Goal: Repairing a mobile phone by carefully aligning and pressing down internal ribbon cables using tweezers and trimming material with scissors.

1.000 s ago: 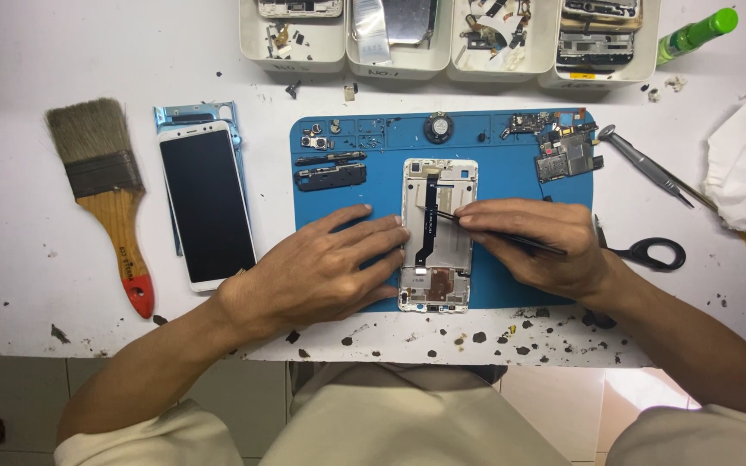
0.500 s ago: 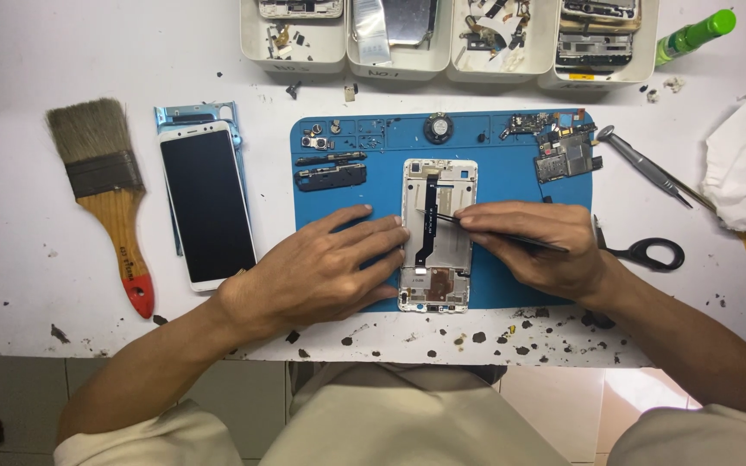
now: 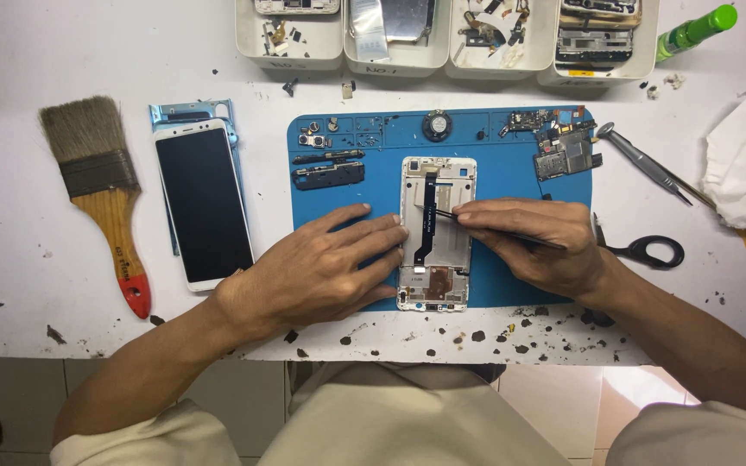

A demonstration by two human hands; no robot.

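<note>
Bright, even light; perhaps slightly soft.

Both forearms are bare from wrist to elbow, with no watch, ring or glove on the left hand [image 3: 321, 272] or the right hand [image 3: 533, 242]. Pale cream short sleeves [image 3: 131, 436] cover the upper arms at the lower corners. A matching cream garment [image 3: 390, 414] with soft folds spans the torso below.

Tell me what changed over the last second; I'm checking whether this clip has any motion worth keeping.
Almost nothing. The right hand keeps its thin tool tip on the black flex strip of the opened phone frame, at most a slight shift. The left hand still steadies the frame's left edge. Brush, white phone and scissors lie unmoved.
</note>
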